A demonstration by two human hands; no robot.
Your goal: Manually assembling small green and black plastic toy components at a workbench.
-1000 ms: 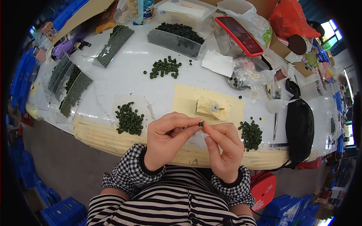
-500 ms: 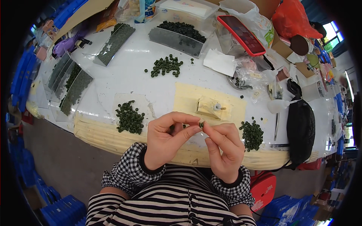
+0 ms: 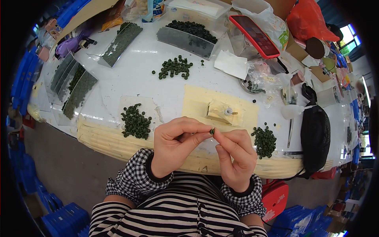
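Note:
At the near edge of the table my two hands meet at their fingertips. Thumb and forefinger of my left hand [image 3: 173,148] pinch a small dark green round piece [image 3: 212,131]. My right hand [image 3: 237,156] is closed, its forefinger tip pressed to the same piece from the right. The fingertips partly hide it, so I cannot tell whether it is one piece or two together. Just beyond, a tape-wrapped block [image 3: 215,111] with a short peg stands on a yellow sheet [image 3: 193,98]. Similar green pieces lie heaped left [image 3: 135,122] and right [image 3: 264,143] of my hands.
Another scattered green heap [image 3: 173,68] lies farther back. Clear trays of pieces stand at the left [image 3: 81,96] and back [image 3: 185,43]. A red-cased phone [image 3: 256,37] leans at the back right. Tweezers [image 3: 290,132] and a black pouch [image 3: 315,130] lie to the right.
The green piece between my fingertips is turned slightly and shows a little more. Both hands stay in nearly the same place.

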